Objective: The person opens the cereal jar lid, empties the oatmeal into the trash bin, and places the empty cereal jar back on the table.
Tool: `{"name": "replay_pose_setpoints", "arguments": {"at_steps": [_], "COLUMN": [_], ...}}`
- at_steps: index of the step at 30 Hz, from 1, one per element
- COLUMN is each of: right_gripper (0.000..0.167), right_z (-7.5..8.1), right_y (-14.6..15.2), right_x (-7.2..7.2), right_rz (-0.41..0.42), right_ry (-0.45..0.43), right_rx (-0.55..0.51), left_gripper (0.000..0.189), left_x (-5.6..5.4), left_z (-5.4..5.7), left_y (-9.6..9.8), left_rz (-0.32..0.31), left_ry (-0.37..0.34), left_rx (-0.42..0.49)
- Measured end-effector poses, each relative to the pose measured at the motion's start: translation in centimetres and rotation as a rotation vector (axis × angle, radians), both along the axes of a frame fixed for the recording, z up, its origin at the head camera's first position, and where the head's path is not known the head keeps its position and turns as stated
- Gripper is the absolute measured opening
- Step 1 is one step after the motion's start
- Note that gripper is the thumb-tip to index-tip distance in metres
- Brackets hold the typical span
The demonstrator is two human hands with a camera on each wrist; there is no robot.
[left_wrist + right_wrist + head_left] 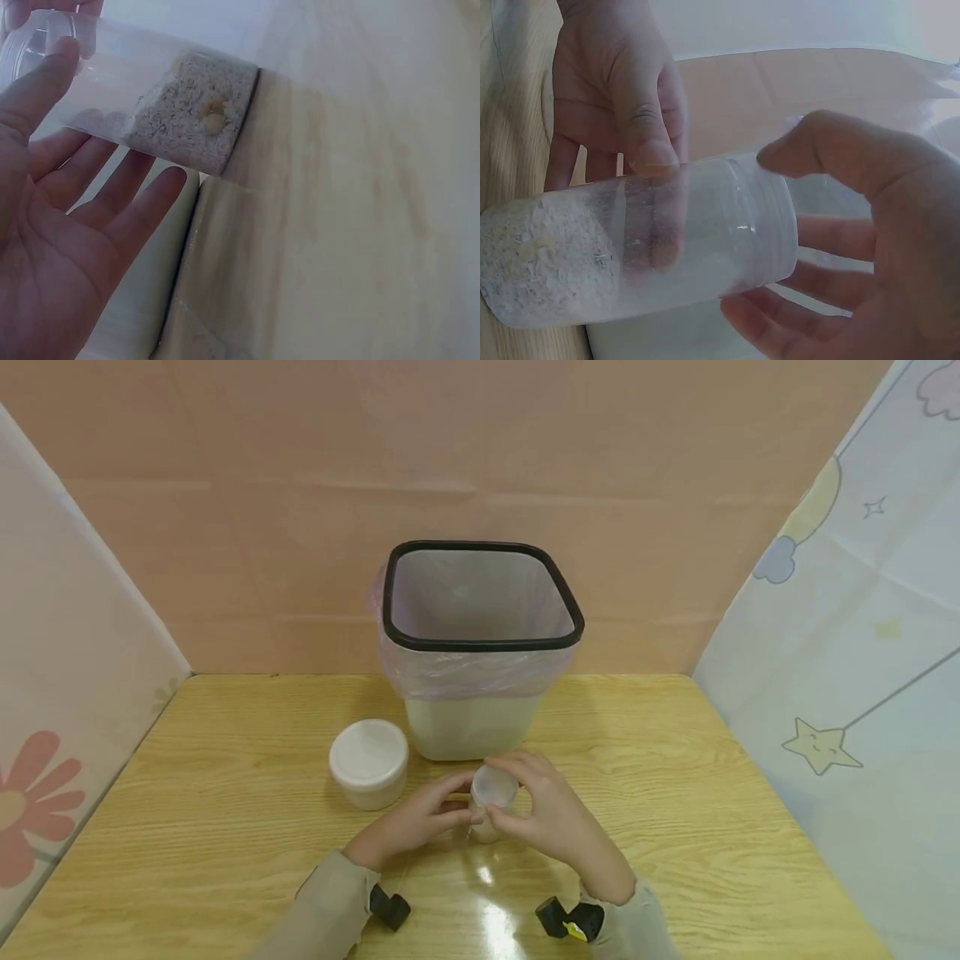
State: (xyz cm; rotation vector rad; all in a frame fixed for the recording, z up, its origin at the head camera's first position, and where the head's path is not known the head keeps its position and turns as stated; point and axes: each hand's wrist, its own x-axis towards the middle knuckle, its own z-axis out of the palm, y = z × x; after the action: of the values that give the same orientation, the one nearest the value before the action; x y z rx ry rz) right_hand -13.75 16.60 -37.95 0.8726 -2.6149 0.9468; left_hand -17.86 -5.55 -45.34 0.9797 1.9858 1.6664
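A clear plastic jar (570,255) stands upright on the table, a little in front of the bin. Pale shredded bits with a yellowish lump (215,116) fill its lower part. My left hand (416,814) holds the jar's body from the left, thumb on one side and fingers behind it, as the right wrist view shows. At the top, my right hand (555,814) grips round the clear lid (495,785) with thumb and fingers. Whether the lid is loose or tight cannot be seen.
Behind the hands stands a pale bin (472,727) with a black rim (483,645) and a thin plastic liner. A white lidded tub (369,756) sits left of it on the wooden table (225,827). Printed cloth walls (840,635) flank the table.
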Motion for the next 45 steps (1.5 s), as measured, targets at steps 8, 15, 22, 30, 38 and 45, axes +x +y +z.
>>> {"name": "replay_pose_setpoints", "arguments": {"at_steps": [8,15,22,30,38,45], "right_gripper": [0.062,0.057,0.065,0.060,0.058,0.057], "right_z": [-0.01,0.00,-0.09,-0.20,-0.22,-0.12], "right_y": [-0.24,-0.03,-0.02,-0.25,-0.16,-0.07], "right_x": [-0.05,-0.04,-0.02,-0.15,-0.19,-0.23], "right_rz": [-0.045,0.025,0.022,-0.023,0.008,0.050], "right_ry": [0.018,0.024,0.022,0.028,0.067,0.059], "right_rx": [-0.002,0.007,0.016,0.004,0.028,0.035], "left_gripper": [0.056,0.056,0.058,0.058,0.058,0.059], "left_x": [-0.07,-0.09,-0.12,-0.25,-0.17,-0.15], "left_z": [-0.08,-0.30,-0.46,-0.55,-0.43,-0.51], "left_y": [0.07,-0.04,-0.18,-0.22,-0.20,-0.19], "left_rz": [-0.028,-0.006,-0.019,-0.025,-0.024,-0.018], "left_ry": [-0.014,0.008,0.007,0.001,0.018,0.012], "left_rx": [0.048,0.028,0.030,0.024,0.012,0.004]}}
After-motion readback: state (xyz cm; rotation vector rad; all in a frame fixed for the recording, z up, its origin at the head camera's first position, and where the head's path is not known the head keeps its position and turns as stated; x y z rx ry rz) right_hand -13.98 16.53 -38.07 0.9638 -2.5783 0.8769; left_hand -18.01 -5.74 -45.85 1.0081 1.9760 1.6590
